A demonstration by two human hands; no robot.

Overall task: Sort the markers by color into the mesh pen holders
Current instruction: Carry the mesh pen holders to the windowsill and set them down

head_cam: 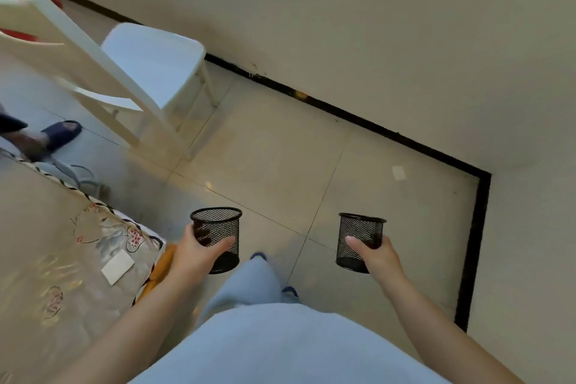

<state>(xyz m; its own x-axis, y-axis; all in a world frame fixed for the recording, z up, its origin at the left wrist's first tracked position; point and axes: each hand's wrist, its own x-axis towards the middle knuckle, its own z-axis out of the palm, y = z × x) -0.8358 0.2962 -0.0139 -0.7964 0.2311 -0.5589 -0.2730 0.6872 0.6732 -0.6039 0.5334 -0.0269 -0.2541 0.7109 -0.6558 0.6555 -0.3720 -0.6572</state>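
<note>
Holders in hand: my left hand (pixel 194 254) wraps one black wire-mesh cylindrical pen holder (pixel 217 235) and my right hand (pixel 378 257) wraps the other black mesh pen holder (pixel 358 240), thumbs across the fronts, both upright and well apart over the tiled floor (pixel 280 150). Carrying one per hand likely keeps each free for its own colour. No markers in view; the table with the patterned plastic cover (pixel 62 243) lies at my left.

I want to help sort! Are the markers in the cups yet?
Not yet. Done: nothing sorted. In hand: the left hand grips one mesh holder, the right hand grips the other holder, both carried above the floor. Left: no markers are in view, so all sorting remains.
</note>
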